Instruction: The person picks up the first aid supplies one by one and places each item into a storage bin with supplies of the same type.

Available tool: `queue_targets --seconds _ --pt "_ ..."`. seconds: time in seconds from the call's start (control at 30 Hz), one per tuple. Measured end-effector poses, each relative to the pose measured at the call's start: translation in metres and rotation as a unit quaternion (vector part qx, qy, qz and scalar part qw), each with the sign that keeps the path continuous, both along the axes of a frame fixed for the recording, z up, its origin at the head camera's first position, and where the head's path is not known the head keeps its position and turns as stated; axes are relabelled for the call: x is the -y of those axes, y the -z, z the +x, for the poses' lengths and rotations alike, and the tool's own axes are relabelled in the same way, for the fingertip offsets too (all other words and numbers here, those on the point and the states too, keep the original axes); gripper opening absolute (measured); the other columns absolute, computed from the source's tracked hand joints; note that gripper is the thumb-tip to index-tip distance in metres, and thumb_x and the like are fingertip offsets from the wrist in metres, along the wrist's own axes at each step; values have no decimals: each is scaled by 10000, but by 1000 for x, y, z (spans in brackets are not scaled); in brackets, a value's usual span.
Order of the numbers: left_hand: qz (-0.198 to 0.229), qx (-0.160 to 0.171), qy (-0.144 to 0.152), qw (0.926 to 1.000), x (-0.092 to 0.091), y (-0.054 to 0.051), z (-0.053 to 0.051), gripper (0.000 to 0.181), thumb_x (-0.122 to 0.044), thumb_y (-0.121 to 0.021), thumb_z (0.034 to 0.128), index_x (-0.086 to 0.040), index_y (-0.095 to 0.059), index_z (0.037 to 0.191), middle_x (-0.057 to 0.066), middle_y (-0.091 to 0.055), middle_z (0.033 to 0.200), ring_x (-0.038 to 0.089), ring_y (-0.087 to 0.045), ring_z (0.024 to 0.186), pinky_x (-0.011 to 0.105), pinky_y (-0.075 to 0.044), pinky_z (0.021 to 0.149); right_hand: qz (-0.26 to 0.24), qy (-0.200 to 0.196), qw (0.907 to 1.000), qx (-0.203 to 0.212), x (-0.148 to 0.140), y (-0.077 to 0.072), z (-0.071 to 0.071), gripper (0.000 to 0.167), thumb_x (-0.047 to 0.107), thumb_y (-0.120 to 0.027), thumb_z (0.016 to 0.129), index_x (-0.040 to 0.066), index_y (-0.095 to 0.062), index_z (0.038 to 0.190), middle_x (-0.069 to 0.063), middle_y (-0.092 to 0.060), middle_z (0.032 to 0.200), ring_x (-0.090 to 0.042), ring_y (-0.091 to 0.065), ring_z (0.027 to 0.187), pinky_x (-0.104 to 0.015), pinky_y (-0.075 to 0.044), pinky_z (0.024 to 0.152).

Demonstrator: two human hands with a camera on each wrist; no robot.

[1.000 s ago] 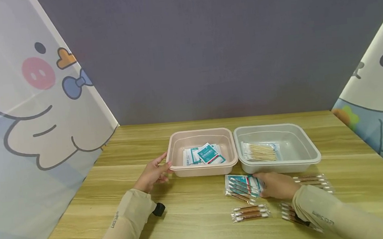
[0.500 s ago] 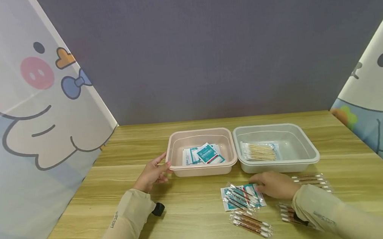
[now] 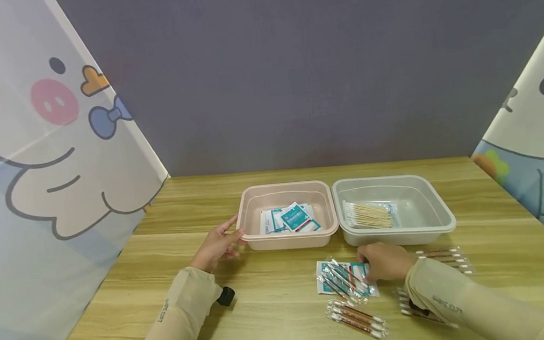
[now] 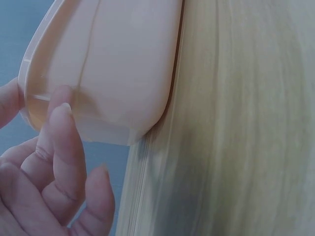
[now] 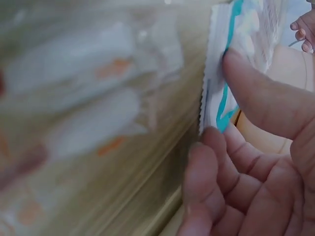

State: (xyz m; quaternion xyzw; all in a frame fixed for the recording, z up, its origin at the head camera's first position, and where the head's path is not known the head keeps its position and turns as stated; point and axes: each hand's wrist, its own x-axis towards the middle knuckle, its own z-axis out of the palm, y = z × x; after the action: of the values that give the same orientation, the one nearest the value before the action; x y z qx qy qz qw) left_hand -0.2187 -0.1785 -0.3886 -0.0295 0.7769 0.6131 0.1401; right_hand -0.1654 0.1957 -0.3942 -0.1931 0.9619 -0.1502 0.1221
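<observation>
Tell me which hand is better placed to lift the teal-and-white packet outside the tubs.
Probably the right hand: it pinches an edge of that packet, while the left hand sits farther off, holding the pink tub.

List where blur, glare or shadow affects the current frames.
Right wrist: nearest swabs badly blurred, the packet's toothed edge clearer; left wrist: hazy and washed out, with a soft dark shadow on the table below the tray; head: small glints on the swabs' clear wrap.
</observation>
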Motion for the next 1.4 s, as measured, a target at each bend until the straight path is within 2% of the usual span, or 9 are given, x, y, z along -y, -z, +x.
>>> queue_targets --seconds 0.13,0.27,0.5,0.67,0.77,0.97,1.2,1.4 --pt "-20 -3 30 10000 -1 0 0 607 -207 -570 979 -95 -294 1507 119 -697 881 81 -540 480 250 -486 542 -344 83 9994 -4 -3 2 0 315 159 -850 660 170 -563 790 54 -551 764 -142 -500 700 -354 -449 620" --pt "-30 -23 19 10000 -1 1 -1 603 -204 -567 981 -89 -294 1506 123 -697 884 82 -543 478 253 -489 545 -963 -81 9952 -120 -8 6 1 240 126 -800 734 148 -565 780 66 -525 733 -110 -458 668 -299 -417 609" --pt "-18 -13 42 10000 0 1 -1 602 -205 -562 983 -87 -290 1507 114 -695 877 84 -548 482 254 -491 549 -2178 -255 9755 -155 -16 10 2 112 31 -715 817 61 -607 813 63 -543 704 -36 -464 616 -238 -431 541" --pt "-20 -20 41 10000 0 2 0 606 -206 -563 982 -81 -287 1507 117 -696 876 93 -554 487 261 -492 555 -2665 -166 9636 -118 -16 7 4 63 10 -677 849 33 -619 844 42 -541 700 -35 -481 584 -235 -440 509" --pt "-7 -48 47 10000 0 2 0 607 -206 -561 983 -75 -285 1507 124 -695 878 93 -554 489 262 -492 558 -2853 -67 9584 -75 -15 4 7 49 -9 -660 858 18 -619 861 23 -542 701 -54 -505 574 -240 -456 503" --pt "-18 -57 64 10000 0 3 0 610 -210 -560 984 -79 -280 1509 121 -695 878 90 -552 488 264 -491 561 -2951 187 9552 -144 -14 -4 12 31 10 -645 884 -6 -621 896 10 -528 706 -103 -528 562 -263 -477 505" --pt "11 -106 86 9999 2 4 -1 612 -212 -564 982 -92 -281 1511 112 -701 873 86 -552 483 258 -486 552 -3127 111 9495 -239 -15 -13 15 11 6 -639 892 9 -629 895 5 -539 711 -134 -543 554 -263 -482 505" --pt "-12 -86 123 9999 2 3 -2 618 -212 -566 981 -91 -275 1512 109 -699 875 87 -553 490 264 -489 561 -3227 118 9461 -242 -15 -20 17 19 -5 -635 891 0 -637 909 -8 -554 744 -91 -538 592 -264 -504 523"
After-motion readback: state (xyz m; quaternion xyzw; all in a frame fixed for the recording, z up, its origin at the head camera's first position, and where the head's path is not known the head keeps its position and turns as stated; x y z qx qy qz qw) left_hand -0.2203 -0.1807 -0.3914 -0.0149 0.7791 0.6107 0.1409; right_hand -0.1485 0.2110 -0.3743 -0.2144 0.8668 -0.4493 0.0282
